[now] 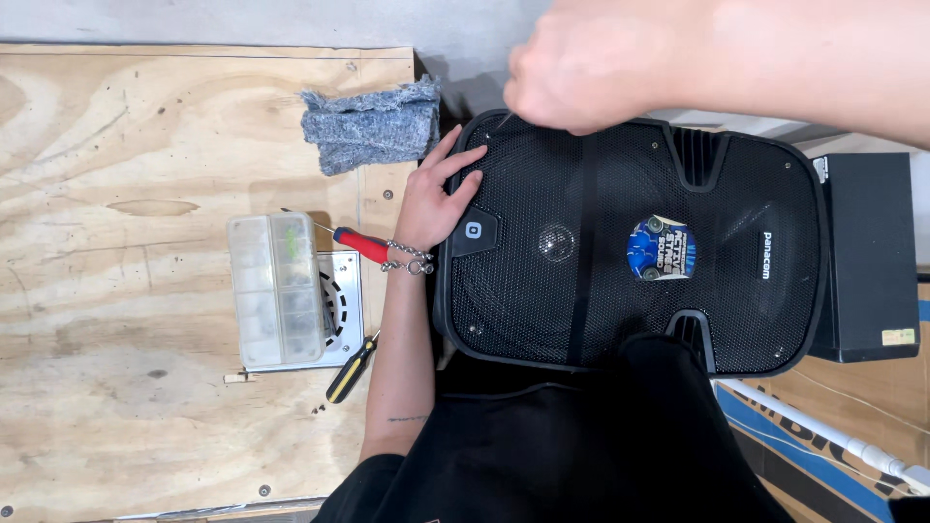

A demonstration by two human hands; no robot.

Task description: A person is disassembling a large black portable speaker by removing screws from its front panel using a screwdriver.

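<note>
A large black speaker [630, 252] with a mesh grille lies flat, grille up, with a round blue sticker [660, 248] near its middle. My left hand [438, 194], with a chain bracelet on the wrist, rests flat on the speaker's left corner with its fingers spread. My right hand [581, 68] is at the speaker's top edge, closed around a thin metal tool [504, 121]. The tool's tip touches the rim near the top left corner. Black clothing [581, 455] covers the speaker's lower edge.
A plywood table [145, 145] carries a folded grey cloth [371, 124], a clear compartment box [276, 291] on a vented metal plate [344, 310], a red-handled screwdriver [360, 244] and a black-and-yellow one [351, 368]. A black box [865, 257] stands right of the speaker, a white pipe [833, 436] below it.
</note>
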